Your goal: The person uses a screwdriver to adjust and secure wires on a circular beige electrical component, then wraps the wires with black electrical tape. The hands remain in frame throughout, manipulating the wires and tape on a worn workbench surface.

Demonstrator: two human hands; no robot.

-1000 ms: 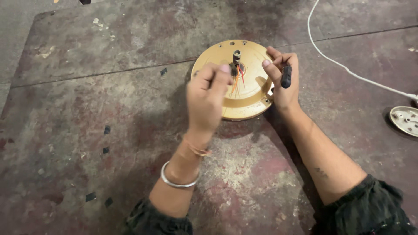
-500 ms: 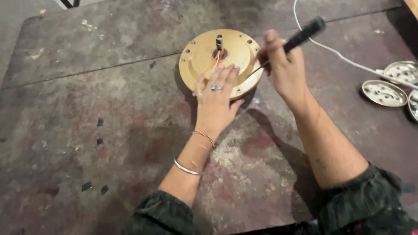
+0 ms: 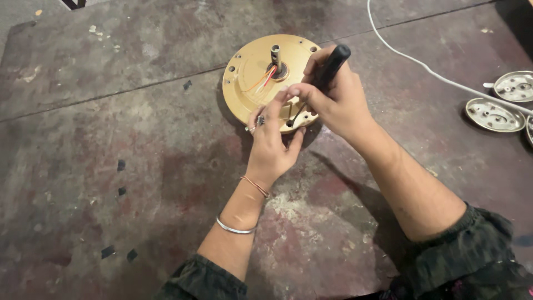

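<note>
A round gold metal disc (image 3: pixel 252 72) lies flat on the worn floor, with a short shaft (image 3: pixel 275 54) standing at its centre and red and orange wires coming out beside it. My right hand (image 3: pixel 333 100) grips a black-handled screwdriver (image 3: pixel 328 68), its tip down at the disc's near rim. My left hand (image 3: pixel 270 139) rests at that same rim, fingers pinched close to the screwdriver tip; a ring is on one finger. Whatever the fingers pinch is too small to make out.
A white cable (image 3: pixel 422 64) runs across the floor from the top toward the right. Two shallow round metal covers (image 3: pixel 494 114) (image 3: pixel 513 84) lie at the right edge. The floor (image 3: pixel 111 166) is stained concrete with small dark scraps.
My right hand has tilted the screwdriver down from pointing up and away to the disc's near rim. My left hand slid off the disc's face to its near edge.
</note>
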